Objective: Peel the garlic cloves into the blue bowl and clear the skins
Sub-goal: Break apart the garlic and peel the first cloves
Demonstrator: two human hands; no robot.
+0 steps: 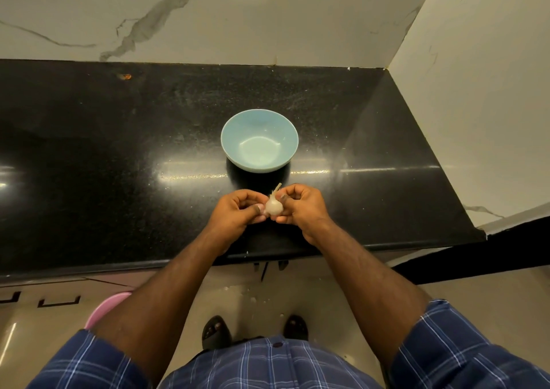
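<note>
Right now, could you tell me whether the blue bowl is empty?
Empty: the blue bowl shows only its bare inside; the garlic is between both hands.

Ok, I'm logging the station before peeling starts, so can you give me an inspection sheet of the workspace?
Surface: black countertop, glossy, with light specks and glare.
Job's things: blue bowl upright, nothing seen inside; garlic bulb held above the counter's near edge, skin on.
Clutter: small orange mark near the back wall.
Hands: left hand and right hand both pinch the bulb.
Cables: nothing seen.
Surroundings: marble walls, pink tub on the floor.
</note>
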